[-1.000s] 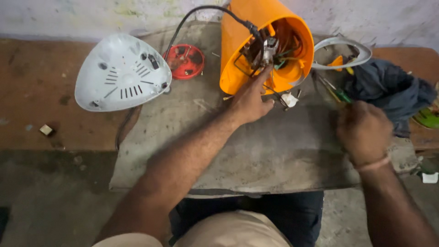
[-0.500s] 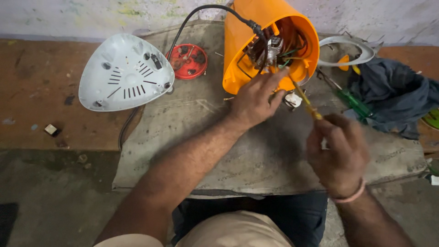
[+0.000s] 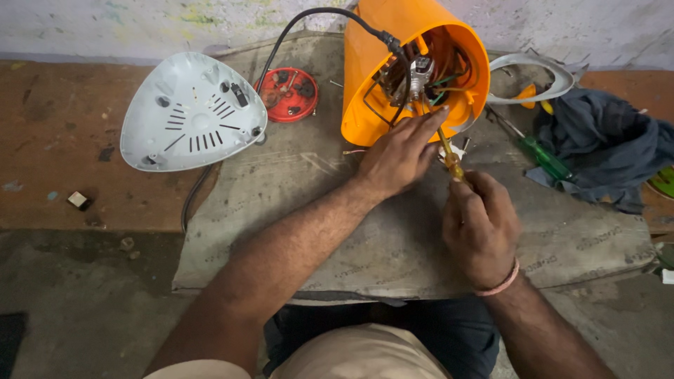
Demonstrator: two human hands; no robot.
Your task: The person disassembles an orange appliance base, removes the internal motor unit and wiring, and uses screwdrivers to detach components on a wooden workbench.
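An orange appliance housing point(image 3: 365, 77) lies on its side on a grey mat point(image 3: 337, 182), its open underside facing me with wires and a metal part inside. My left hand point(image 3: 397, 154) rests at the rim of the opening, fingers touching the inner parts. My right hand point(image 3: 481, 224) grips a yellow-handled screwdriver point(image 3: 449, 158) whose shaft points up into the housing. A black cord point(image 3: 295, 28) runs from the housing over the mat.
A white triangular base cover point(image 3: 189, 112) lies at the left, a red round part point(image 3: 286, 95) beside it. A green-handled screwdriver point(image 3: 544, 158), a grey-white ring piece point(image 3: 537, 81) and a dark cloth point(image 3: 604, 147) sit at the right. A small block point(image 3: 77, 200) lies on the brown floor.
My right hand moved from the right side of the mat to the housing, picking up the yellow-handled screwdriver and bringing its tip into the opening. My left hand stayed at the rim.
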